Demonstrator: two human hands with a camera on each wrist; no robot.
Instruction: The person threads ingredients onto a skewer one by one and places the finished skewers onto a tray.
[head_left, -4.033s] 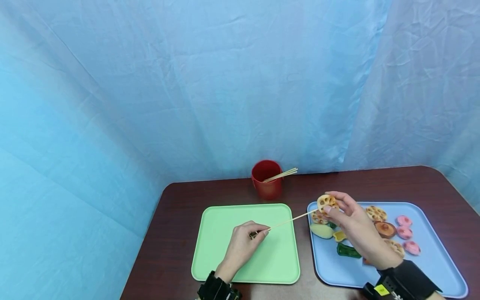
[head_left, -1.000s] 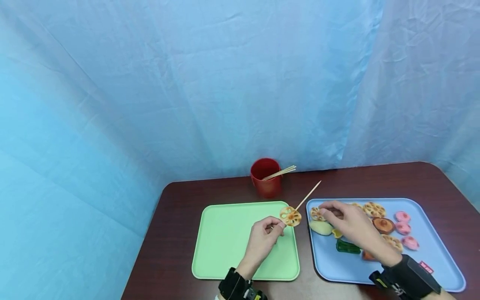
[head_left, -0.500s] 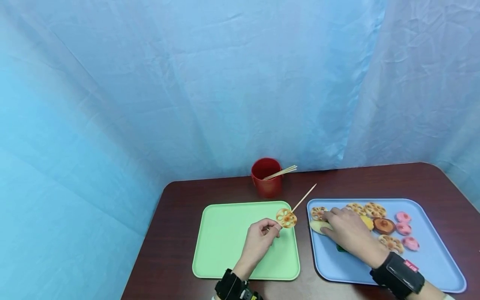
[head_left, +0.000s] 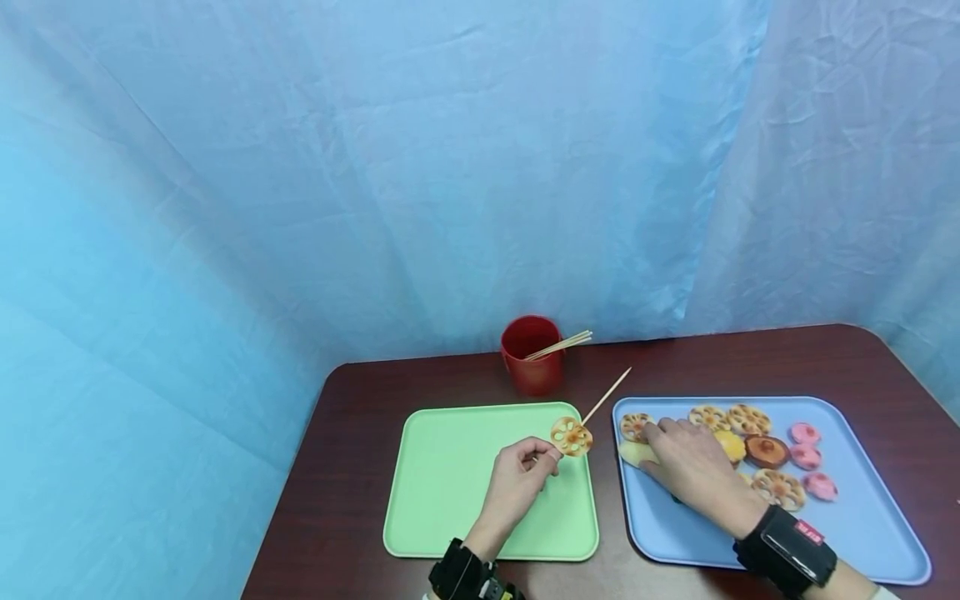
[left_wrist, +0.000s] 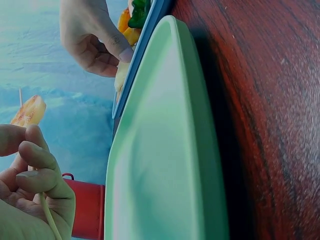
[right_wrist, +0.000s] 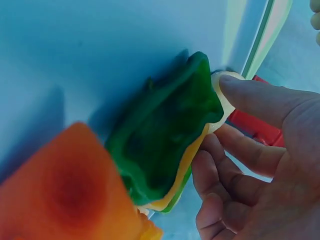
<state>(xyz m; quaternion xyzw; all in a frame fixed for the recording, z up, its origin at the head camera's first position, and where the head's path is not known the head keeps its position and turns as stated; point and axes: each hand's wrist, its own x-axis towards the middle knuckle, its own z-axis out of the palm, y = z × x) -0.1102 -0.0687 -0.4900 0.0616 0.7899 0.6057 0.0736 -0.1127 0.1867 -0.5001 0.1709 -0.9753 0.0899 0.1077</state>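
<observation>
My left hand (head_left: 517, 483) pinches a bamboo skewer (head_left: 609, 393) over the right side of the green tray (head_left: 427, 500). A browned lotus root slice (head_left: 572, 437) is threaded on it, just past the fingertips, and the pointed end sticks out up and to the right. At the left end of the blue tray (head_left: 862, 533), my right hand (head_left: 693, 467) pinches a pale green oval slice (head_left: 636, 452) between thumb and fingers. A green pepper piece (right_wrist: 165, 135) lies beside those fingers in the right wrist view, with an orange piece (right_wrist: 75, 185) nearer the camera.
More lotus root slices (head_left: 748, 419), a brown mushroom cap (head_left: 767, 452), a yellow piece (head_left: 731, 447) and pink pieces (head_left: 806, 456) lie on the blue tray. Behind the green tray stands a red cup (head_left: 534, 367) holding several skewers (head_left: 562, 345). A blue curtain hangs behind the table.
The lotus root slice, earlier in my right hand at the skewer's tip, now sits further down the skewer by my left hand. My right hand has lowered onto the pale green slice.
</observation>
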